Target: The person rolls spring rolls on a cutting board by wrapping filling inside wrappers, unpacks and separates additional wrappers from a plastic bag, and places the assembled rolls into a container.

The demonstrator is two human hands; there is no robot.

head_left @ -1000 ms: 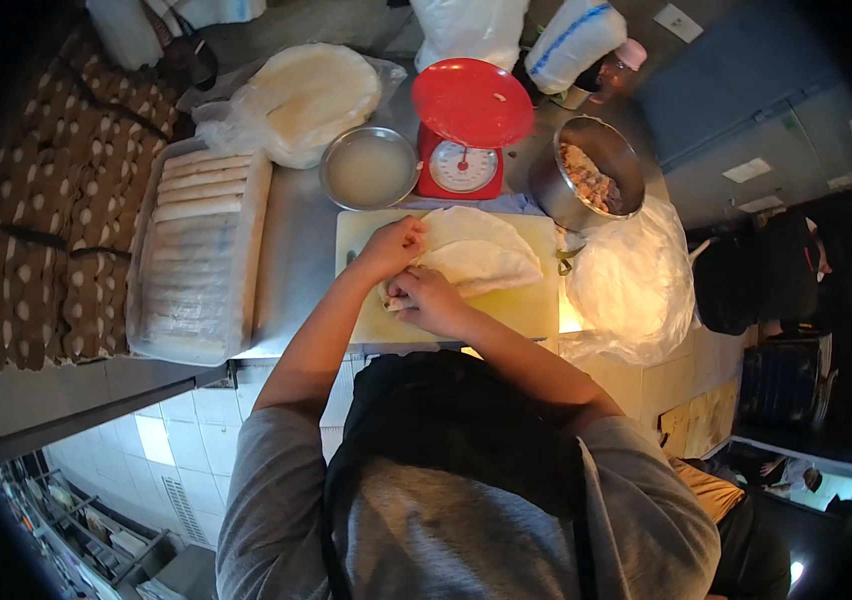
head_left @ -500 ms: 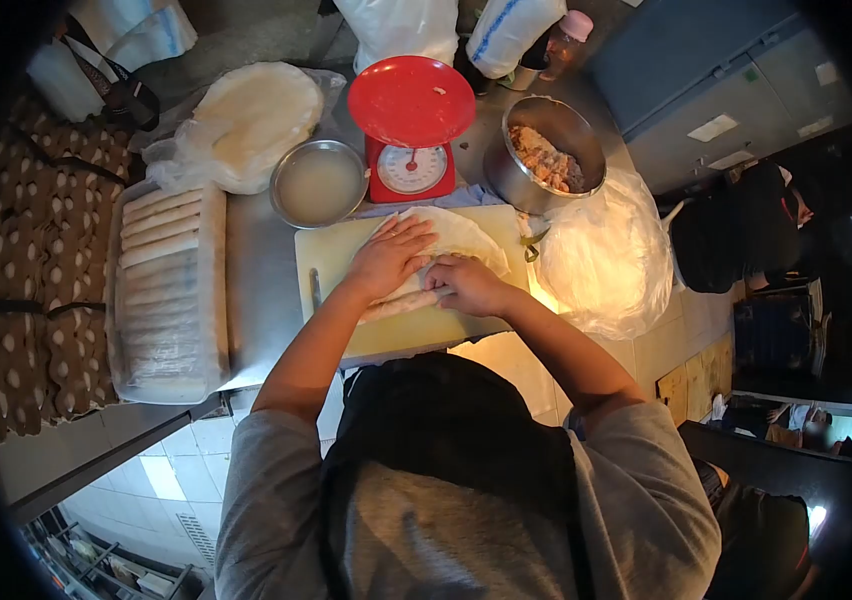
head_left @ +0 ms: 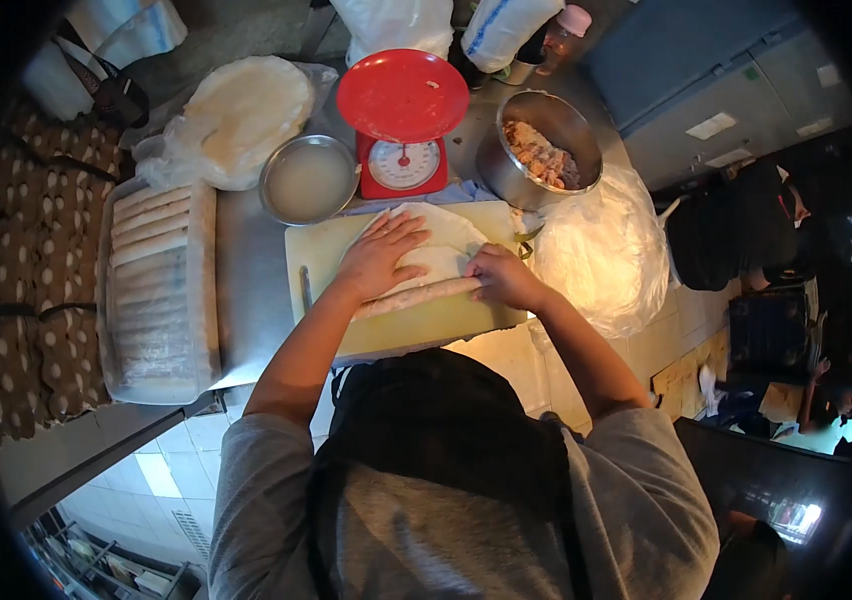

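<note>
A thin pale spring roll wrapper (head_left: 443,258) lies on the yellowish cutting board (head_left: 386,338). Its near part is folded into a long thin roll (head_left: 421,296) that runs along the front of the sheet. My left hand (head_left: 384,255) rests flat on the left part of the wrapper, fingers spread. At the roll's right end, the curled fingers of my right hand (head_left: 504,277) pinch the wrapper's edge. Any filling inside the roll is hidden.
Behind the board stand a red scale (head_left: 401,165), a bowl of cloudy liquid (head_left: 308,180) and a metal pot (head_left: 494,155) of filling. Stacked wrappers (head_left: 251,105) and a tub of finished rolls (head_left: 208,290) are left, beside egg trays (head_left: 16,360). A plastic bag (head_left: 606,265) lies right.
My right hand has moved right, away from my left hand, to the roll's right end. More of the roll now shows between the hands. My left hand's fingers are more spread.
</note>
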